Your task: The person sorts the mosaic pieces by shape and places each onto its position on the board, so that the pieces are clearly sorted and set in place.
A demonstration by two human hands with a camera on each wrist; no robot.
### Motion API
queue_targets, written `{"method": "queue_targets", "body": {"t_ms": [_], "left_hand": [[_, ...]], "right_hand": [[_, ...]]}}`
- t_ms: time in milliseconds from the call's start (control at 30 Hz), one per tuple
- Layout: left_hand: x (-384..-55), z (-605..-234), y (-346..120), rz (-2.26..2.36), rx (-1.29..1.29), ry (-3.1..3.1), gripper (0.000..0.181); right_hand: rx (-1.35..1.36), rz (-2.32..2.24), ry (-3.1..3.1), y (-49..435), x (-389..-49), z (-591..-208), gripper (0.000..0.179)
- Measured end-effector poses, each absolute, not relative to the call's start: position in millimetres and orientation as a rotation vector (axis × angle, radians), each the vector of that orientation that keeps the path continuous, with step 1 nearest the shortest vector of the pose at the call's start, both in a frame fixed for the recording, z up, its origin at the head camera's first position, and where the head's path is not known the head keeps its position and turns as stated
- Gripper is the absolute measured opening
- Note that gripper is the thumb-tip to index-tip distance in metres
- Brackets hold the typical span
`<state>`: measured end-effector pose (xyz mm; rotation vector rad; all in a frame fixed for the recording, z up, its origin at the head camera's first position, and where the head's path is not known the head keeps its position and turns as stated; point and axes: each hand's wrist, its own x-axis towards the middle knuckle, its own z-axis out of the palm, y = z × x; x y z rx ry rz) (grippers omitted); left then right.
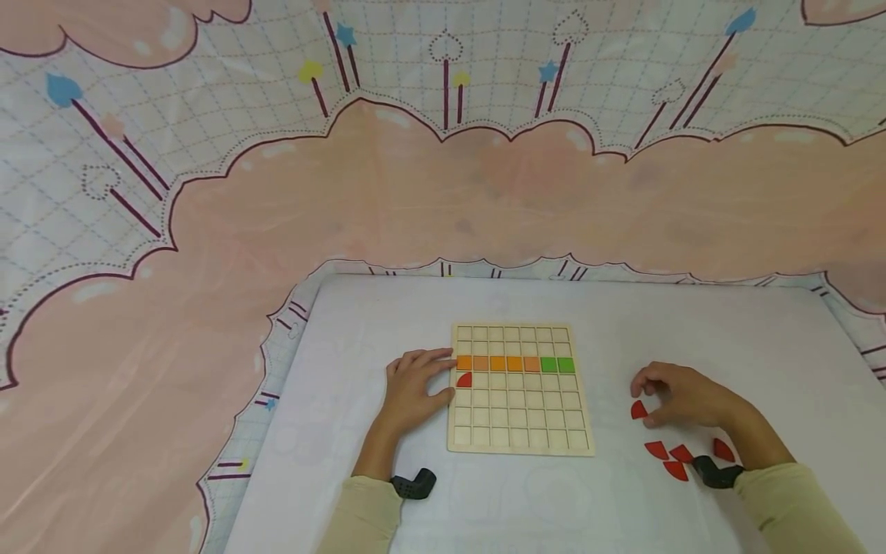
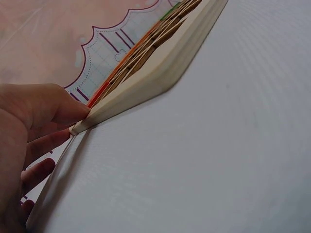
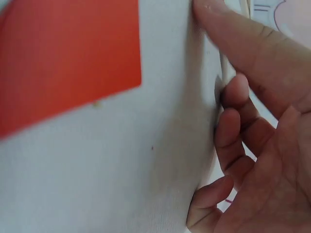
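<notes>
In the head view a pale wooden grid board (image 1: 519,440) lies on the white table. My left hand (image 1: 415,388) steadies its left edge, fingertips and thumb touching the rim; the left wrist view shows the thumb (image 2: 73,110) at the board's side. One row holds several orange tiles (image 1: 497,364) and two green tiles (image 1: 557,365). Just under its left end sits a red fan-shaped piece (image 1: 464,380). My right hand (image 1: 681,394) is low over the table, bent fingers and thumb around another red fan-shaped piece (image 1: 637,410), thumb tip right at its edge.
Several more red fan-shaped pieces (image 1: 656,450) lie beneath and beside the right wrist. One of them (image 3: 73,58) looms large in the right wrist view. Black wrist cameras (image 1: 414,485) sit on both wrists. Behind the table (image 1: 374,308) hangs a pink-and-white patterned cloth (image 1: 443,200).
</notes>
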<state>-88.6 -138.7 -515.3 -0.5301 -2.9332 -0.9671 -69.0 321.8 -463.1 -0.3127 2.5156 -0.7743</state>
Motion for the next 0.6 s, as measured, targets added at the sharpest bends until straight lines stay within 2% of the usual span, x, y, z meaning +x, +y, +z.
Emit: {"method": "queue_targets", "body": {"t_ms": [600], "left_hand": [[-88.8,-517.1,-138.0,-0.972,-0.517,-2.941,0.044]], "right_hand": [[-0.247,-0.808,2.537,320.0,-68.2,-465.9,0.034]]}}
